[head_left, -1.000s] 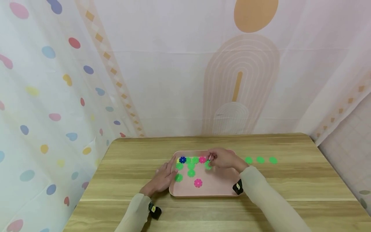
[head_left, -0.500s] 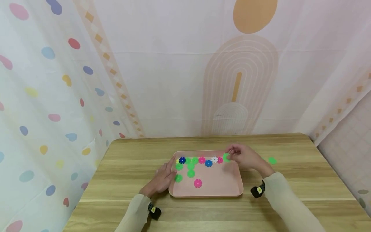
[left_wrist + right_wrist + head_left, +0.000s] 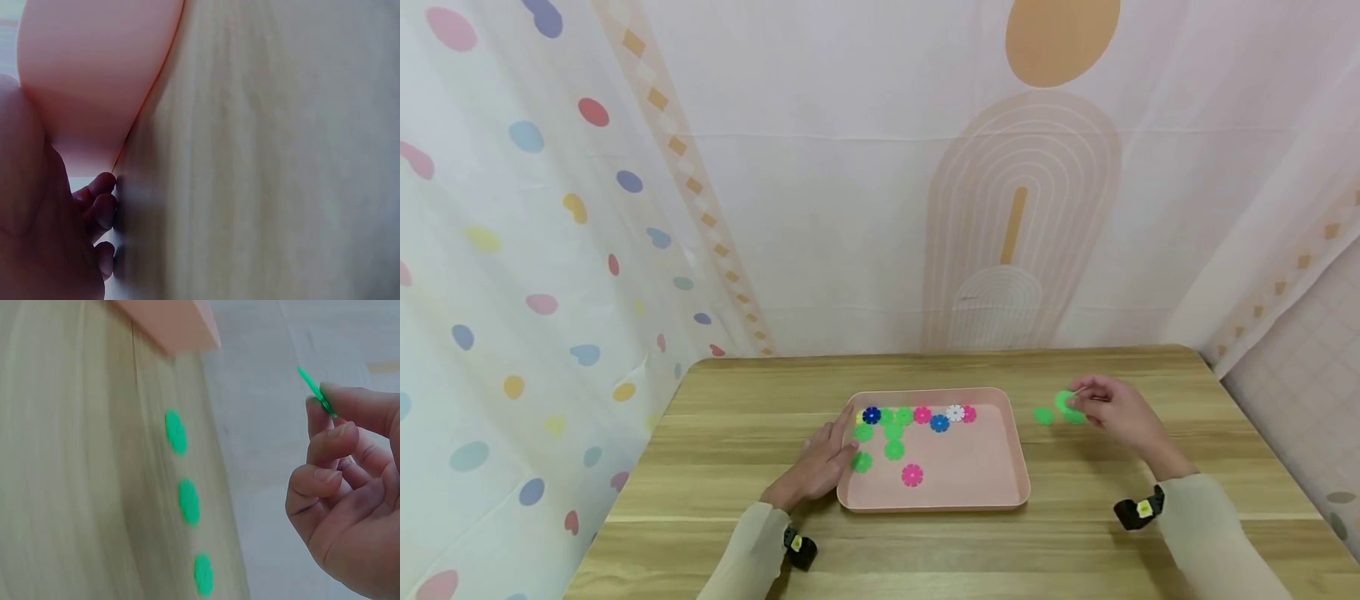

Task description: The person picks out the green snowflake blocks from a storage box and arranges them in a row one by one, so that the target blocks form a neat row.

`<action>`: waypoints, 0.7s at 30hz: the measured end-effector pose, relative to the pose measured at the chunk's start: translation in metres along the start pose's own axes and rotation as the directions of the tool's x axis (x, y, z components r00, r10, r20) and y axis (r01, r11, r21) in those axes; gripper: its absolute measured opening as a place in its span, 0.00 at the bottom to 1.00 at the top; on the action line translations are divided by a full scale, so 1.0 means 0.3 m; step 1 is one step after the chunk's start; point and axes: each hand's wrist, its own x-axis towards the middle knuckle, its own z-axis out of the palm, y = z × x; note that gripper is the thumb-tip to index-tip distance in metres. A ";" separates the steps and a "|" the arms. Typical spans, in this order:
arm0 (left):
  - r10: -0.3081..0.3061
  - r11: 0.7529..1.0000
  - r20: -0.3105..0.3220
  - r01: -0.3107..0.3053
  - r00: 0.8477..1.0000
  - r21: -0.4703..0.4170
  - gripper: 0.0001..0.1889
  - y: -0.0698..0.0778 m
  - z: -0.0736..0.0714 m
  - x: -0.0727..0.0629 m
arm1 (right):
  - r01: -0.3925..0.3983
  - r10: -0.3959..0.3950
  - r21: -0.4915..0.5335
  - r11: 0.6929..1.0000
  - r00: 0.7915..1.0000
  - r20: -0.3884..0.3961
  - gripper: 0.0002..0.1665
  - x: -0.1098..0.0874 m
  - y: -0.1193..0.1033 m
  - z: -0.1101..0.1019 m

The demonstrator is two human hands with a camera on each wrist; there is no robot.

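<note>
My right hand [image 3: 1116, 410] pinches a green notched plastic disc [image 3: 316, 391] between thumb and index finger, holding it on edge above the table to the right of the pink tray [image 3: 977, 467]. Under it, several similar green discs lie in a row, including one green disc [image 3: 1043, 415] nearest the tray; the right wrist view shows another green disc [image 3: 189, 502] and a farther green disc [image 3: 203, 574]. My left hand [image 3: 822, 460] rests against the tray's left side with fingers extended, the thumb over the rim and other fingertips low by the table.
In the tray lie several green discs [image 3: 894, 449], a dark blue disc [image 3: 871, 415], a lighter blue disc [image 3: 939, 423], a white disc [image 3: 955, 413] and several pink discs [image 3: 912, 475]. A patterned curtain [image 3: 850, 208] hangs behind the wooden table [image 3: 737, 392].
My right hand has moved right, out of the tray and over the row on the table, carrying the green disc. The blue, white and pink discs it covered now show. The left hand stays put.
</note>
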 end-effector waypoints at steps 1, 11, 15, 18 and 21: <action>0.001 1.000 0.000 -0.001 1.000 0.001 0.34 0.001 -0.001 -0.001 | -0.003 0.002 -0.005 1.000 1.000 -0.010 0.19 -0.005 0.009 -0.015; -0.002 1.000 0.015 0.003 1.000 -0.019 0.34 0.000 -0.002 -0.002 | -0.117 0.122 0.051 0.992 0.986 -0.116 0.24 -0.028 0.114 -0.117; -0.004 1.000 0.014 0.004 1.000 -0.013 0.34 -0.001 0.000 -0.003 | -0.143 0.148 0.048 0.989 0.981 -0.128 0.26 -0.034 0.159 -0.138; 0.004 1.000 0.011 -0.004 1.000 -0.001 0.34 -0.001 0.001 -0.004 | -0.151 0.157 0.049 0.987 0.978 -0.141 0.25 -0.037 0.191 -0.154; 0.010 1.000 0.009 -0.010 1.000 0.006 0.34 -0.001 0.001 -0.003 | -0.172 0.176 0.041 0.984 0.973 -0.151 0.23 -0.040 0.219 -0.168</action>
